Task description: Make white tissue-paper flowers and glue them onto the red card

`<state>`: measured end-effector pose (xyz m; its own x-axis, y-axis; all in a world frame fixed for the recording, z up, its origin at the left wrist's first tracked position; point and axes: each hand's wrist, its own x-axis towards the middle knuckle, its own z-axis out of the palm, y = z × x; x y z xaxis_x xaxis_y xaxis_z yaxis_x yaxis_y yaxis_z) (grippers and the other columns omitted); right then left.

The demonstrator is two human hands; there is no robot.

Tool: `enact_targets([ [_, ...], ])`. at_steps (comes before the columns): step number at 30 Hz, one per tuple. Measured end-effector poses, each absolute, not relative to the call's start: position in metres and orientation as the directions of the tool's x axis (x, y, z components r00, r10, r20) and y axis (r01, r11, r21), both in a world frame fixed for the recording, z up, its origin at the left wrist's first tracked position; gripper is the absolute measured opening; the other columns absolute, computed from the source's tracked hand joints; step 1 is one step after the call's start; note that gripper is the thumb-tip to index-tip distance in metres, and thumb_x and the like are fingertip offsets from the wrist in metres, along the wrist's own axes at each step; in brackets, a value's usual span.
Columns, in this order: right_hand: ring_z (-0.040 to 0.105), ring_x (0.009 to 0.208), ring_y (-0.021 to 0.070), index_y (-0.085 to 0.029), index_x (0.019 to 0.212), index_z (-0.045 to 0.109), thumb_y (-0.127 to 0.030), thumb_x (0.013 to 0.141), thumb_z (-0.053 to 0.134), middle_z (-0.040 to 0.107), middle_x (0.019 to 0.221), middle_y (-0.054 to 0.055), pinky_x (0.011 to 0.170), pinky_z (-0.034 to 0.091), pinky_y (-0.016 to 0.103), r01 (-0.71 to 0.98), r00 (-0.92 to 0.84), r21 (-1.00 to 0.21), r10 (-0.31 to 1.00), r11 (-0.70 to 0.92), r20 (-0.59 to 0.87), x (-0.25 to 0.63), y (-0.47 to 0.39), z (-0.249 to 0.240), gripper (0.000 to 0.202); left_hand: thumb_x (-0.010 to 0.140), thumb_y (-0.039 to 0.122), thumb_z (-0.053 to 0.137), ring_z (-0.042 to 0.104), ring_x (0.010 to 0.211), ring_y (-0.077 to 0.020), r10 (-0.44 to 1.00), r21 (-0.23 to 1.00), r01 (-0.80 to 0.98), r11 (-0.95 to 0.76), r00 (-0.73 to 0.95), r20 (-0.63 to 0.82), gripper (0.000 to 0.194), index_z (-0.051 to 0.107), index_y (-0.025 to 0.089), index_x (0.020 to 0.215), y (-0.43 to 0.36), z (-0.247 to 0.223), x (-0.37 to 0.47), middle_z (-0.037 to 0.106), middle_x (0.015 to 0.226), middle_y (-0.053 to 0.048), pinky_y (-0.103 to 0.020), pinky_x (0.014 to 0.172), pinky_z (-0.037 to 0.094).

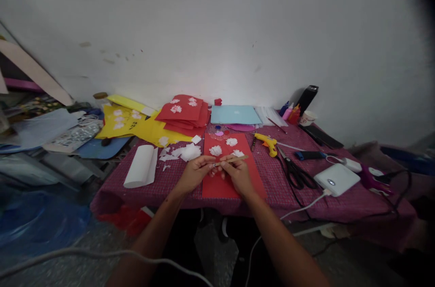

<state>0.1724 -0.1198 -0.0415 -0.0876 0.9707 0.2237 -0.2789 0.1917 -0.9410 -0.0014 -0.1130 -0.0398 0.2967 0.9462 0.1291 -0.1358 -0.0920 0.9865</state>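
Over a red sheet of card (231,183) both of my hands meet with their fingertips together. A slim tan stick (242,158) is held in my right hand (237,173) and points out to the right. My left hand (196,172) pinches a small white piece (215,165), probably paper, against the stick's end; the fingers partly hide it. White crumpled-paper flowers lie on the card just beyond my hands: one at the left (215,150), one at the top (231,141) and one at the right (237,153).
Torn white paper (190,152) and a paper roll (140,167) lie at left. Behind are red cards (183,112), yellow sheets (152,129) and a blue sheet (235,115). A yellow glue gun (268,143), black scissors (296,174) and a white power bank (338,179) with cables lie right.
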Motion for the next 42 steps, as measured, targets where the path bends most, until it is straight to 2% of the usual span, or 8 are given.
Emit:
enact_targets([
  [8,0.058,0.048,0.0129,-0.019,0.078,0.066,-0.042,0.085,0.069,0.07,0.069,0.002,0.047,0.045,0.025,-0.177,-0.07,-0.963,0.973,0.203,0.218,0.171,-0.118,-0.043,0.024,0.087,0.032,0.064,0.068,0.075,-0.0163,0.956,0.988,-0.122,-0.094,0.266,0.123,0.03,0.065,0.014,0.111,-0.114,-0.04,-0.002,0.074,0.088,-0.007,-0.029,0.071,0.053],
  [12,0.057,0.049,0.0133,-0.019,0.072,0.068,-0.043,0.087,0.067,0.069,0.067,0.003,0.049,0.044,0.026,-0.111,-0.071,-0.966,0.967,0.235,0.244,0.171,-0.118,-0.04,0.028,0.085,0.033,0.066,0.068,0.07,-0.0162,0.964,0.986,-0.145,-0.079,0.241,0.113,0.03,0.065,0.014,0.108,-0.114,-0.04,-0.001,0.073,0.081,-0.005,-0.028,0.066,0.053],
  [15,0.056,0.048,0.0132,-0.02,0.073,0.068,-0.042,0.087,0.067,0.069,0.068,0.002,0.049,0.044,0.027,-0.132,-0.078,-0.965,0.968,0.228,0.24,0.171,-0.119,-0.037,0.026,0.084,0.034,0.067,0.068,0.07,-0.0167,0.968,0.985,-0.152,-0.078,0.225,0.111,0.032,0.065,0.015,0.109,-0.115,-0.038,-0.001,0.073,0.08,-0.005,-0.028,0.067,0.054],
  [22,0.055,0.047,0.0123,-0.018,0.071,0.068,-0.039,0.086,0.068,0.069,0.067,0.003,0.048,0.044,0.026,-0.175,-0.013,-0.964,0.978,0.203,0.208,0.171,-0.12,-0.029,0.026,0.085,0.041,0.065,0.07,0.075,-0.0177,0.985,0.974,-0.222,-0.053,0.147,0.087,0.039,0.065,0.017,0.116,-0.113,-0.037,-0.001,0.073,0.104,-0.009,-0.03,0.066,0.056],
  [25,0.055,0.047,0.012,-0.018,0.07,0.068,-0.041,0.085,0.068,0.069,0.068,0.003,0.047,0.044,0.026,-0.183,0.008,-0.963,0.98,0.197,0.199,0.172,-0.121,-0.028,0.028,0.084,0.038,0.066,0.068,0.07,-0.0148,0.992,0.971,-0.227,-0.071,0.083,0.092,0.035,0.065,0.016,0.111,-0.111,-0.04,-0.002,0.072,0.101,-0.008,-0.028,0.065,0.054],
  [30,0.054,0.047,0.0124,-0.018,0.071,0.068,-0.044,0.084,0.069,0.07,0.069,0.004,0.048,0.044,0.026,-0.19,0.027,-0.965,0.983,0.181,0.179,0.172,-0.121,-0.028,0.029,0.081,0.031,0.068,0.066,0.072,-0.0134,0.985,0.986,-0.122,-0.11,0.117,0.124,0.032,0.066,0.017,0.109,-0.112,-0.041,-0.002,0.071,0.098,-0.006,-0.027,0.07,0.053],
  [35,0.055,0.048,0.0127,-0.018,0.072,0.068,-0.044,0.084,0.069,0.07,0.07,0.003,0.048,0.044,0.027,-0.199,0.015,-0.963,0.983,0.18,0.181,0.171,-0.121,-0.029,0.028,0.075,0.024,0.072,0.066,0.075,-0.0137,0.99,0.99,-0.126,-0.071,0.111,0.085,0.03,0.067,0.016,0.103,-0.112,-0.042,-0.001,0.071,0.093,-0.004,-0.028,0.075,0.053],
  [42,0.055,0.047,0.0123,-0.018,0.076,0.067,-0.043,0.083,0.07,0.069,0.068,0.002,0.047,0.043,0.026,-0.24,0.003,-0.956,0.985,0.167,0.171,0.171,-0.12,-0.031,0.026,0.079,0.027,0.071,0.066,0.074,-0.0138,0.985,0.99,-0.078,-0.119,0.12,0.128,0.026,0.068,0.015,0.101,-0.114,-0.041,0.0,0.072,0.091,-0.004,-0.027,0.073,0.053],
])
